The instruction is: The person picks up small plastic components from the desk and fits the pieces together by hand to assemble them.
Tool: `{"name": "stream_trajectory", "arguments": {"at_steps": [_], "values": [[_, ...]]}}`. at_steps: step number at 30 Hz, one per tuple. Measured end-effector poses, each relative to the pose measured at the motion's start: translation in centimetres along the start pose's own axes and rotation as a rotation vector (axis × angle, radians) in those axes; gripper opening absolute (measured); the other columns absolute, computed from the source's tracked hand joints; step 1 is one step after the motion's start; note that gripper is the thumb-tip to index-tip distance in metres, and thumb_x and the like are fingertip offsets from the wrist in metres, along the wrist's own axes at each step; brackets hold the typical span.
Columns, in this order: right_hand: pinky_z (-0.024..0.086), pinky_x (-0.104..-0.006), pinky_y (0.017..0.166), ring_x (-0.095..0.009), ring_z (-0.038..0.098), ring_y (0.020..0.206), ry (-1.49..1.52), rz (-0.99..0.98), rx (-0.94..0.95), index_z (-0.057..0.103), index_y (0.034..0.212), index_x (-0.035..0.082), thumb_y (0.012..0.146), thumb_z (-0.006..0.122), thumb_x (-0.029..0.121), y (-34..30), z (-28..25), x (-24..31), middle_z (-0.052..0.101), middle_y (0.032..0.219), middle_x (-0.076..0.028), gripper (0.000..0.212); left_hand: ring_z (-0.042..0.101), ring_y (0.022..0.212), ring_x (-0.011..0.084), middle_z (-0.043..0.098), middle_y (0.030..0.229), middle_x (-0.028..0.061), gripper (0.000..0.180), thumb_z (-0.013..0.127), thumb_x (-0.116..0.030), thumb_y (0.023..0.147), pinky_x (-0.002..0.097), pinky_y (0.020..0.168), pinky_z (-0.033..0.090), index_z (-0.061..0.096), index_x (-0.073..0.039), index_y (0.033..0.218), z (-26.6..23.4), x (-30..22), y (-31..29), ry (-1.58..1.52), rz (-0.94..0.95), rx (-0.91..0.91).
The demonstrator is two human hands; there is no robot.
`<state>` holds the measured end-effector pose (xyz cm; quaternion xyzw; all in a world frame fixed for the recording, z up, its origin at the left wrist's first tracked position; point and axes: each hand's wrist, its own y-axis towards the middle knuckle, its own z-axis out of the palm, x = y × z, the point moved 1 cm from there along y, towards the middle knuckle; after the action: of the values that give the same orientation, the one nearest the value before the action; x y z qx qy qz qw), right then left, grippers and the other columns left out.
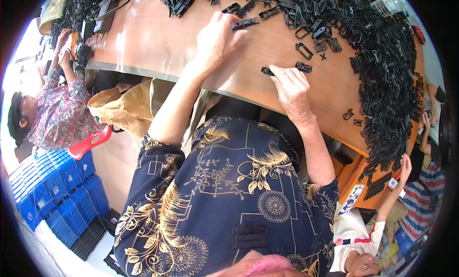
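Note:
My left hand (pixel 217 40) reaches over the table, fingers and thumb closed on a long black plastic part (pixel 245 23). Closer to the table's near edge, my right hand (pixel 290 91) pinches a small black plastic piece (pixel 267 71) at its fingertips. Against the back of its fingers, or just beyond them, lies another black part (pixel 303 67); whether they touch I cannot tell. A black oblong frame (pixel 303 51) rests farther off. More black parts (pixel 269 12) are scattered ahead of my hands.
A large heap of black parts (pixel 382 86) curves along the right of the wooden table (pixel 158 33). People sit at the left (pixel 64 109) and right (pixel 363 234). Blue crates (pixel 52 191) are stacked at lower left, near a red stool (pixel 90 142) and a brown sack (pixel 126 107).

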<state>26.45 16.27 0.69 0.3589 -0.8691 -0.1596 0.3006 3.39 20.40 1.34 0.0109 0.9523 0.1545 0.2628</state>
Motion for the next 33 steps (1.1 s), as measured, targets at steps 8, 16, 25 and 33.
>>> {"name": "stream_trajectory", "arguments": {"at_steps": [8,16,25,33], "values": [[0.049,-0.0271,0.059,-0.017,0.063,0.065,0.439,0.465,-0.029,0.066,0.103,0.002,0.085,0.066,0.002,-0.1,-1.3,0.5,0.068,0.084,-0.007,0.018,0.063,0.078,0.0254,0.065,0.095,0.0101,0.026,0.069,-0.011,0.085,0.0342,0.070,0.051,0.059,-0.006,0.109,-0.2,-0.7,-0.8,-0.202,0.021,0.205],[0.047,-0.0196,0.061,-0.005,0.057,0.064,0.958,0.732,0.148,0.063,0.105,-0.002,0.092,0.061,0.001,1.7,-2.7,1.5,0.065,0.083,-0.002,0.013,0.062,0.074,0.0175,0.066,0.087,0.0077,0.026,0.076,-0.014,0.082,0.0289,0.067,0.051,0.063,-0.005,0.103,-3.3,-3.8,-4.0,-0.439,0.129,0.336],[0.047,-0.0200,0.059,-0.005,0.060,0.064,0.924,0.726,0.244,0.064,0.101,0.000,0.092,0.063,0.003,1.1,-1.8,1.7,0.067,0.080,-0.001,0.010,0.065,0.075,0.0172,0.068,0.088,0.0076,0.026,0.077,-0.014,0.080,0.0284,0.065,0.053,0.065,-0.005,0.101,-3.2,-3.1,-5.0,-0.404,0.199,0.400],[0.047,-0.0215,0.055,-0.005,0.062,0.062,0.785,0.702,0.236,0.066,0.100,0.003,0.091,0.063,0.006,0.5,-1.4,1.4,0.066,0.074,-0.002,0.010,0.068,0.075,0.0197,0.069,0.088,0.0069,0.027,0.077,-0.012,0.079,0.0288,0.067,0.054,0.063,-0.004,0.100,-3.2,-3.9,-5.3,-0.395,0.110,0.478]]}}
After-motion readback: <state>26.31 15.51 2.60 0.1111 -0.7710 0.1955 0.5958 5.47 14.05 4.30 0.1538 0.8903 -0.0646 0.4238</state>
